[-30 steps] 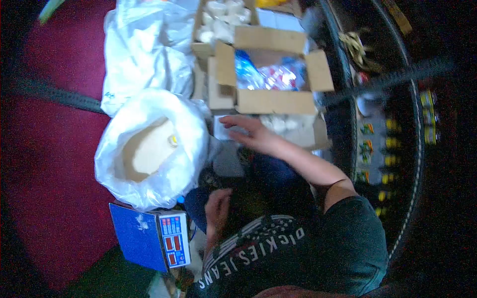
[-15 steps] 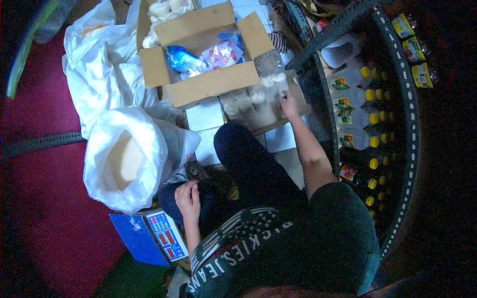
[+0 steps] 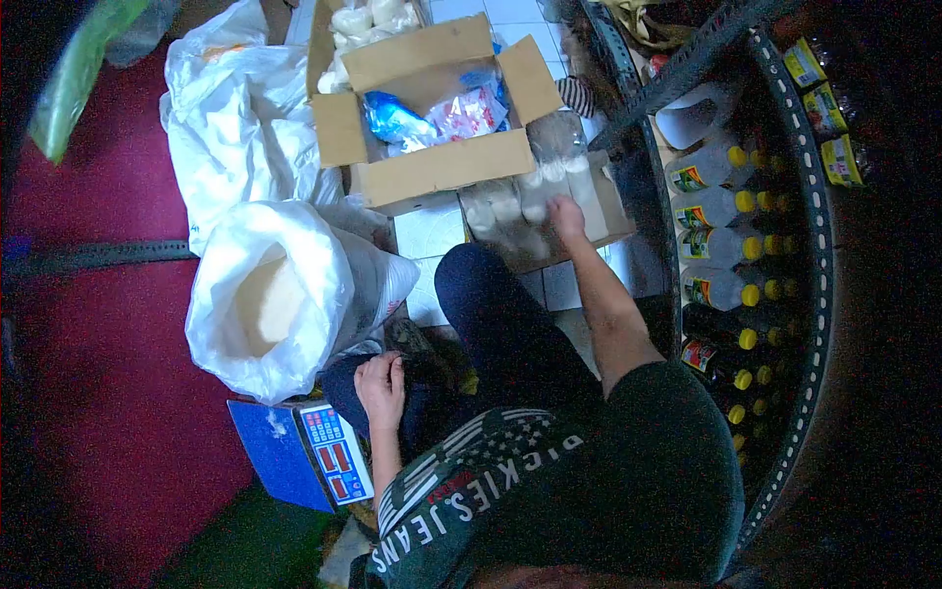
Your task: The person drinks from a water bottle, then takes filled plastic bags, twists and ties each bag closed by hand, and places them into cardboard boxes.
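My right hand [image 3: 566, 218] reaches into a low cardboard box [image 3: 616, 218] holding several clear bags of white contents [image 3: 533, 199]. Its fingers are closed against the bags. Whatever is between them, if anything, is hidden. My left hand [image 3: 381, 389] lies on my leg, holding nothing, its fingers loosely out. Left of it stands a large white sack [image 3: 211, 319], open at the top, with pale granular or powdery contents [image 3: 267, 306]. Just below that hand is a digital scale [image 3: 337, 456] with a blue plate.
An open carton [image 3: 432, 177] with blue and printed plastic packs stands ahead; white bags [image 3: 378, 22] fill a box behind it. More white sacks [image 3: 221, 128] lie at left. A metal rack [image 3: 814, 265] at right holds several yellow-capped bottles [image 3: 711, 216].
The whole view has shifted, moving the scene mostly rightward. Relative to the low box, my right hand has moved left along the bags. My left hand stays on my leg.
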Demonstrator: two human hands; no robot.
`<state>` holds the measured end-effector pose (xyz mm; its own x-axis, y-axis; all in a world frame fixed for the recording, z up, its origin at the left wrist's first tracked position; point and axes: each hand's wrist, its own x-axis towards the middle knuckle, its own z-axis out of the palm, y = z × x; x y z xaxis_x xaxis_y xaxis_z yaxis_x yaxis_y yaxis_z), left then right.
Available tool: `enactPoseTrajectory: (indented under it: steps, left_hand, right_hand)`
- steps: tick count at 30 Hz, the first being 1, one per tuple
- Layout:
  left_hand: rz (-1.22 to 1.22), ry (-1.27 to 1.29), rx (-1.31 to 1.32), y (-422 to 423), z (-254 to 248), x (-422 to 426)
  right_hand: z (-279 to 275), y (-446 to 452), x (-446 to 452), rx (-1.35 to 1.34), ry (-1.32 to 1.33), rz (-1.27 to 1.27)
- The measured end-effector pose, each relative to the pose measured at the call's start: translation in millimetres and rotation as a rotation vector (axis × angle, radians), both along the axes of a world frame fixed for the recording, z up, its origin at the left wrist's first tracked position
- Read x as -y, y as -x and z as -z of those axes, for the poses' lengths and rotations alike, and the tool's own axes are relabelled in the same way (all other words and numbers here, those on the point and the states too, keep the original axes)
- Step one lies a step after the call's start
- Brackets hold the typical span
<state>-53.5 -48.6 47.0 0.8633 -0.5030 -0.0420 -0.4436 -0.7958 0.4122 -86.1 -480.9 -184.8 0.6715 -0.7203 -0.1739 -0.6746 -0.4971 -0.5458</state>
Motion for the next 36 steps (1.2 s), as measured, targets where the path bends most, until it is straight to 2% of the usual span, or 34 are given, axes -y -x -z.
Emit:
enactPoseTrajectory:
  steps: [4, 5, 7, 10, 12, 15, 17, 18, 20, 22, 23, 25, 28, 31, 34, 36]
  left_hand:
    - [0.036, 0.027, 0.067, 7.2, 3.1, -11.7]
    - [0.032, 0.053, 0.084, 9.7, 3.0, -12.7]
    - [0.024, 0.112, 0.119, 12.8, 1.2, -9.3]
    - [-0.04, 0.2, 0.019, 11.7, 6.0, -14.4]
    - [-0.084, 0.314, 0.022, 9.4, 17.5, -18.7]
    - [-0.29, 0.615, -0.349, 17.2, 8.5, -9.9]
    - [-0.338, 0.749, -0.505, 25.0, 9.9, -4.8]
    - [-0.326, 0.794, -0.711, 27.0, 24.1, -6.5]
    - [-0.137, 0.749, -0.615, 35.3, -1.0, 13.4]
    - [0.0, 0.726, -0.644, 34.7, -21.4, 28.7]
    - [0.005, 0.75, -0.774, 31.7, -28.5, 35.2]
    - [0.198, 0.752, -0.603, 24.2, -59.9, 56.0]
    - [0.373, 0.794, -0.475, 7.8, -74.2, 81.8]
    - [0.425, 0.864, -0.527, -2.4, -97.6, 103.2]
    - [0.467, 0.94, -0.749, -8.3, -110.9, 118.3]
    - [0.481, 0.87, -0.844, -9.0, -117.7, 118.9]
  right_hand:
    - [-64.2, 39.1, -13.8, 0.427, 0.064, -0.118]
    - [-84.7, 44.2, -16.8, 0.427, 0.056, -0.135]
    - [-163.0, 48.1, -26.6, 0.43, 0.047, -0.17]
    - [-283.4, 54.3, -49.3, 0.644, -0.023, -0.316]
    - [-346.9, 63.0, -64.0, 0.762, 0.041, -0.425]
    - [-401.7, 78.4, -82.1, 0.952, 0.09, -0.479]
    - [-418.9, 80.5, -94.7, 1.01, 0.081, -0.466]
    - [-414.5, 78.6, -98.6, 0.938, 0.098, -0.526]
    - [-391.8, 70.6, -104.9, 0.795, 0.133, -0.649]
    - [-377.3, 67.3, -115.3, 0.822, 0.011, -0.675]
    - [-379.4, 66.7, -116.4, 0.822, 0.009, -0.65]
    - [-385.2, 66.5, -120.0, 0.817, 0.025, -0.653]
    - [-394.8, 60.9, -131.8, 0.821, 0.084, -0.765]
    - [-411.6, 60.1, -139.5, 0.829, 0.095, -0.899]
    - [-416.5, 59.4, -139.3, 0.871, 0.122, -0.918]
    - [-416.1, 57.8, -140.3, 0.85, 0.139, -0.963]
